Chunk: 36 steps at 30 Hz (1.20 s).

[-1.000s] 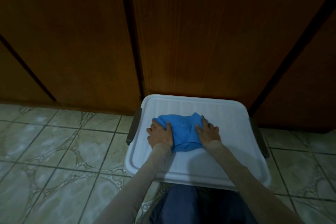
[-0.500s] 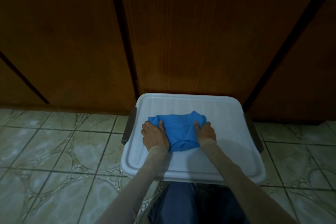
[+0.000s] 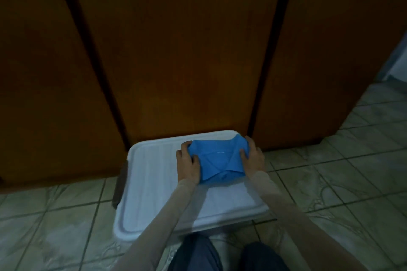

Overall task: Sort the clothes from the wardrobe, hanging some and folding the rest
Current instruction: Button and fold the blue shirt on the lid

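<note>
Your way forward is blocked by the wardrobe doors, which stand shut right behind the white bin lid. The lid's left half lies bare, and tiled floor spreads open to both sides. Your knees crowd the near edge.

the blue cloth in my left hand and my right hand is soft and matt, with a thin stitched line across it. it has folds and a few small wrinkles. it sits near the far right corner of the white lid, which looks like smooth plastic with a dull shine and a raised rim. fine ridges run along the lid. the dark handle on its left edge looks like plastic too. my sleeves are thin pale cloth. the wardrobe doors are brown wood with a soft shine. the floor tiles look hard and a bit glossy.
</note>
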Motion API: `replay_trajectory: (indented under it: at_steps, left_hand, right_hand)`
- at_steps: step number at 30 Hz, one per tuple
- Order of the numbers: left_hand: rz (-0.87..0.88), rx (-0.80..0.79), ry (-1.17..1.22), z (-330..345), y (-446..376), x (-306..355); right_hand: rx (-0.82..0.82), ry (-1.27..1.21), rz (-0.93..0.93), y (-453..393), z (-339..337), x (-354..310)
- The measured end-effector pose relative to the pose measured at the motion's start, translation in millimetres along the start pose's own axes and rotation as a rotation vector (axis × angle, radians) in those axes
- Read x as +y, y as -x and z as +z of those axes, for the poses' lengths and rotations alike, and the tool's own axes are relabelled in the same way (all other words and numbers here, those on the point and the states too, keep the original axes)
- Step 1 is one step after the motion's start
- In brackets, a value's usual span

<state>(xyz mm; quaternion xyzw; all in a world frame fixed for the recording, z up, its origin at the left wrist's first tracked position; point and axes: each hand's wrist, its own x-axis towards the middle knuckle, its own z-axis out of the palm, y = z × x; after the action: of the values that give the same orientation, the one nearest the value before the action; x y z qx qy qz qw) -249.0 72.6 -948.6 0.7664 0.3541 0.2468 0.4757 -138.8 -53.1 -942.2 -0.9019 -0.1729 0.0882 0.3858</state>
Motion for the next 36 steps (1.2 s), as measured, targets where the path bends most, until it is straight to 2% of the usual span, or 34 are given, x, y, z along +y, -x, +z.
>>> replay_trajectory:
  at_steps: [5, 8, 14, 22, 27, 32, 36]
  left_hand:
    - [0.153, -0.049, 0.088, 47.1, 9.1, 57.9]
    - [0.279, -0.089, 0.180, 80.1, 20.9, 98.4]
    - [0.424, -0.205, 0.267, 153.1, 59.3, 186.7]
    - [0.507, -0.552, 0.440, 253.4, 147.5, 302.7]
    - [0.618, -0.742, 0.473, 315.5, 211.3, 363.9]
    - [0.593, -0.917, 0.458, 358.5, 271.2, 401.6]
    - [0.592, -0.975, 0.437, 378.5, 305.1, 412.4]
  right_hand:
    - [0.171, -0.065, -0.029, 8.2, -74.7, 20.9]
    - [0.296, -0.113, -0.006, 17.3, -126.4, 35.6]
    - [0.568, -0.140, 0.074, 46.8, -234.8, 71.8]
    - [0.878, 0.024, 0.125, 105.7, -387.2, 135.8]
    - [1.014, 0.090, 0.248, 150.9, -467.6, 179.8]
    - [1.094, 0.144, 0.365, 196.9, -520.9, 216.9]
    - [1.088, 0.162, 0.462, 214.5, -546.6, 241.9]
